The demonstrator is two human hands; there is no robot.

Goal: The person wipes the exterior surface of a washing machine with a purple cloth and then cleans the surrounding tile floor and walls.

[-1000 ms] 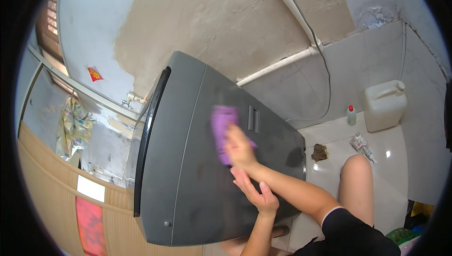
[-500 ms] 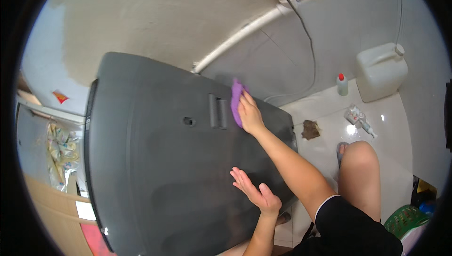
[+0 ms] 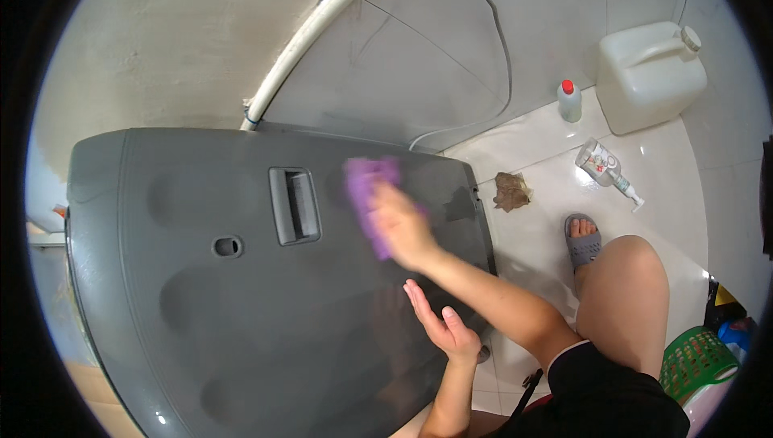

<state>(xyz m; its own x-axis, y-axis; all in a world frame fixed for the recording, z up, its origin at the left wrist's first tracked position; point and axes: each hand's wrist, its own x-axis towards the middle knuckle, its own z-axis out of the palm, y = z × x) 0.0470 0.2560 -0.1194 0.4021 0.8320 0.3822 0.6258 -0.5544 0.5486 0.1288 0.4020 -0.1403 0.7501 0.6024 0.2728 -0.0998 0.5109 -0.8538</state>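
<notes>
At left, the grey panel (image 3: pixel 266 309) shows shadowy blotches and, past its handle (image 3: pixel 282 204), a dark patch (image 3: pixel 460 206) near the right end; wiping seems partway, though which areas are done I cannot tell. The purple cloth (image 3: pixel 360 176) lies on the panel between handle and patch, under the blurred right hand (image 3: pixel 398 225), which holds it and leaves its left edge showing. Lower right, the left hand (image 3: pixel 448 332) is empty, thumb apart from straight fingers.
</notes>
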